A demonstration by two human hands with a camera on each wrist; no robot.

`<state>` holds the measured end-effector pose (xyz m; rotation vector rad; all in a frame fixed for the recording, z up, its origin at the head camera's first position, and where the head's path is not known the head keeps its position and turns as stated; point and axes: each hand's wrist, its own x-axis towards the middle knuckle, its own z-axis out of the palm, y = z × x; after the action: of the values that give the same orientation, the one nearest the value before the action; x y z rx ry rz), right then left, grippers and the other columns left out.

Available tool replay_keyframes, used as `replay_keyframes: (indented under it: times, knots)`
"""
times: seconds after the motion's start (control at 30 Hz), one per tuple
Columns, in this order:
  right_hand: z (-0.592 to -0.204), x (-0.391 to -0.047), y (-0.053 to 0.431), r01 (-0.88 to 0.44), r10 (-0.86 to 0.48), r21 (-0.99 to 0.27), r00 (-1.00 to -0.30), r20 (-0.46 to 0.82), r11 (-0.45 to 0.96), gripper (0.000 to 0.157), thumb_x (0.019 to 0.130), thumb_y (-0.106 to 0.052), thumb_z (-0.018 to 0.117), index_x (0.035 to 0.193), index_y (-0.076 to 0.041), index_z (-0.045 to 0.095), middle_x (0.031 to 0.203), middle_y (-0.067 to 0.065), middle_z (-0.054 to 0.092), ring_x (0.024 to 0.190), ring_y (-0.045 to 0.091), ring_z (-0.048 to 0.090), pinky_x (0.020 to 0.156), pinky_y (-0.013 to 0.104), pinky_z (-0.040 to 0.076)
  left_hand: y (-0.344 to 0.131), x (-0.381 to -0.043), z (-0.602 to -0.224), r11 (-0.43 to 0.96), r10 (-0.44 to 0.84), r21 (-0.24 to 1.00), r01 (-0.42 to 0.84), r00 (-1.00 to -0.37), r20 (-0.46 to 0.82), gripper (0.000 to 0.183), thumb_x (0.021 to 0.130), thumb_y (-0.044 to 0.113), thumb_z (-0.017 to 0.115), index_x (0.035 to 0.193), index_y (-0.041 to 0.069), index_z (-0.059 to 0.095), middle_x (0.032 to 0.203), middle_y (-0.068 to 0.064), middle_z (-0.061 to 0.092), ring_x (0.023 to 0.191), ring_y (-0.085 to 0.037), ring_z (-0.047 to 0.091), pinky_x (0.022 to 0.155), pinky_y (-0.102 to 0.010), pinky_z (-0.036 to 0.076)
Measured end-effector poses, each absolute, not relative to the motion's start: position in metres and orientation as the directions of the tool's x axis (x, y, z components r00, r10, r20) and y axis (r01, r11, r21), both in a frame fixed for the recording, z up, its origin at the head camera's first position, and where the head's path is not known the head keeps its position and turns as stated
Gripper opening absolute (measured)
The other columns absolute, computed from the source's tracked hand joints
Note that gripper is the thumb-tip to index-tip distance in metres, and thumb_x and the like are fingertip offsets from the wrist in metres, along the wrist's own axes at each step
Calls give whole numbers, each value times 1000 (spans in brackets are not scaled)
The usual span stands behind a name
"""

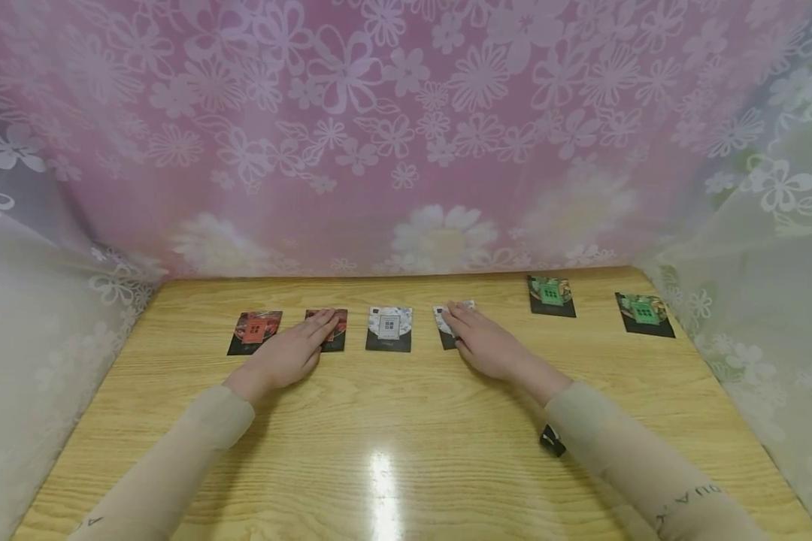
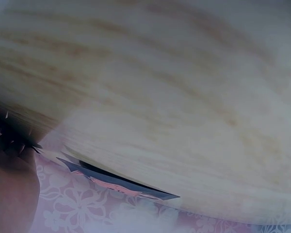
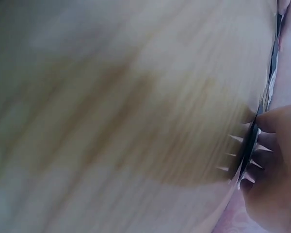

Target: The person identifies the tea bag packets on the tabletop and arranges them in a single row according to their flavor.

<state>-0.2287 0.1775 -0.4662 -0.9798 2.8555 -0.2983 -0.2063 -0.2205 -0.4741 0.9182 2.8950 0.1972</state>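
Note:
In the head view my left hand (image 1: 286, 356) lies with straight fingers over the right one of two black-and-red packets (image 1: 338, 340). The other red packet (image 1: 252, 330) is just left of those fingers. My right hand (image 1: 489, 344) rests its extended fingers on a black-and-white packet (image 1: 446, 340), covering much of its front. Between the two hands lies a second white packet (image 1: 389, 329), fully visible with its printed label. In the right wrist view the right hand's fingertips (image 3: 264, 121) meet the thin edge of a packet. A red packet (image 2: 117, 184) shows edge-on in the left wrist view.
Two black-and-green packets (image 1: 551, 295) (image 1: 645, 314) lie at the back right of the wooden table (image 1: 338, 451). Beside my right sleeve a small dark item (image 1: 551, 441) is partly hidden. Flowered curtains (image 1: 352, 150) enclose the back and both sides.

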Motion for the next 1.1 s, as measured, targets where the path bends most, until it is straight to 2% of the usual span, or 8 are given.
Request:
replay_keyframes:
  times: [0.33, 0.93, 1.1]
  knots:
    - [-465, -224, 168, -527, -554, -227, -829, -75, 819, 59, 112, -17, 50, 165, 2, 34, 173, 25, 27, 162, 41, 27, 135, 56, 23, -221, -208, -473, 808, 583, 140, 572, -812, -45, 59, 112, 16, 44, 167, 1, 29, 175, -19, 27, 160, -39, 32, 129, -58, 35]
    - [-457, -214, 154, -517, -544, -205, -833, -106, 831, 59, 112, -19, 52, 165, 1, 35, 173, 25, 29, 162, 41, 28, 134, 55, 26, -219, -206, -475, 825, 558, 149, 545, -828, -58, 58, 114, 16, 42, 168, 2, 29, 175, -18, 28, 161, -39, 31, 129, -58, 35]
    - [-456, -216, 158, -511, -537, -231, -841, -62, 828, 62, 110, -20, 55, 163, 5, 36, 171, 26, 30, 161, 42, 30, 134, 56, 25, -218, -205, -474, 827, 556, 145, 543, -829, -60, 58, 113, 16, 43, 168, 2, 29, 175, -18, 29, 161, -39, 31, 129, -57, 35]
